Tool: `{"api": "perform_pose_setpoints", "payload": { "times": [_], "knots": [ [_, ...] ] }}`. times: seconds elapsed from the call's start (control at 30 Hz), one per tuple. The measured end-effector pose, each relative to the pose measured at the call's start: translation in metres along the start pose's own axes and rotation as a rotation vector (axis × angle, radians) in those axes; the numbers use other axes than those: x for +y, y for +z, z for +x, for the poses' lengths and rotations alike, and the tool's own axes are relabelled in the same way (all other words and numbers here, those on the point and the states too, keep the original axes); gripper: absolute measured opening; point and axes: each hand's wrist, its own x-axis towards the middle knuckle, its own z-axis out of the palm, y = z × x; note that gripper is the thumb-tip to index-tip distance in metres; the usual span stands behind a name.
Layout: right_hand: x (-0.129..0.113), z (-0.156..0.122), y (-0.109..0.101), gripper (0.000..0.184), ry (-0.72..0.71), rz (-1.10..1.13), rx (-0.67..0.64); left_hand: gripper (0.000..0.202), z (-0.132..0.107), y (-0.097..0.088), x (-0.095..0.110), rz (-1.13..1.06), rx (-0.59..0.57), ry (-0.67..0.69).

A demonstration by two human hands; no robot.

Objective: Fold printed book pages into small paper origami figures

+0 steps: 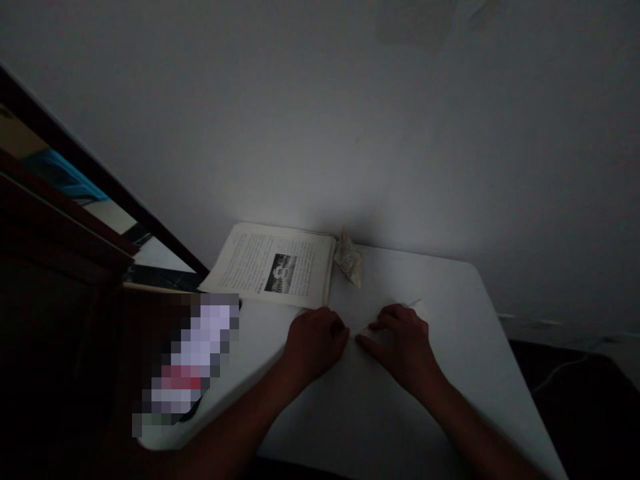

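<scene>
My left hand (317, 341) is closed in a pinch over the white table (310, 427). Its fingertips hold one end of a thin, pale piece of paper (359, 331). From the other side my right hand (404, 343) grips the same paper between thumb and fingers. A white paper corner (419, 307) pokes out behind the right hand; whether it belongs to the same piece I cannot tell. Beyond both hands, a folded, crumpled printed paper (349, 261) stands near the wall. The light is dim, so the paper's shape between the fingers is hard to make out.
A stack of printed pages (245, 260) with a picture lies at the table's back left. Nearer on the left edge is a blurred-out phone-like object (187, 360). The wall (320, 120) borders the back; a dark slanted frame (100, 170) rises at left.
</scene>
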Motion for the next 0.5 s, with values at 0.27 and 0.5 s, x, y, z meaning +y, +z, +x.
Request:
{"api": "perform_pose_setpoints", "payload": {
  "times": [0.27, 0.5],
  "knots": [
    [-0.015, 0.005, 0.008, 0.035, 0.074, -0.158, 0.035, 0.014, -0.003, 0.001, 0.002, -0.019, 0.074, -0.021],
    [-0.009, 0.002, 0.005, 0.026, 0.052, -0.078, -0.015, 0.019, -0.005, 0.002, 0.000, 0.019, 0.029, 0.057]
  ]
}}
